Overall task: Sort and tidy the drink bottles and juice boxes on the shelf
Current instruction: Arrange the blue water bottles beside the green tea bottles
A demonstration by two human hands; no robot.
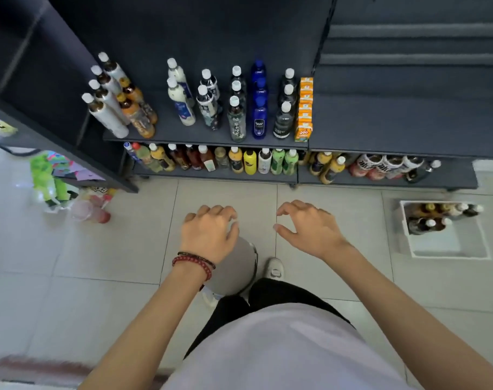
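A dark shelf board (169, 136) carries rows of drink bottles: white ones (107, 114), orange ones (138, 116), milky ones (182, 105), dark ones (236, 119), blue ones (259, 116). A row of orange juice boxes (304, 114) stands at the right end. The lower shelf (217, 175) holds several mixed bottles (249, 161). My left hand (211, 232) and my right hand (307, 229) hover over the floor in front of the shelf. Both hold nothing, fingers loosely apart.
A white crate (448, 249) with several bottles stands on the floor at right. Green and pink packaging (56, 181) and a pinkish bottle (90, 212) lie at left by another dark rack (70, 164). A grey round stool (236, 266) sits under my left hand.
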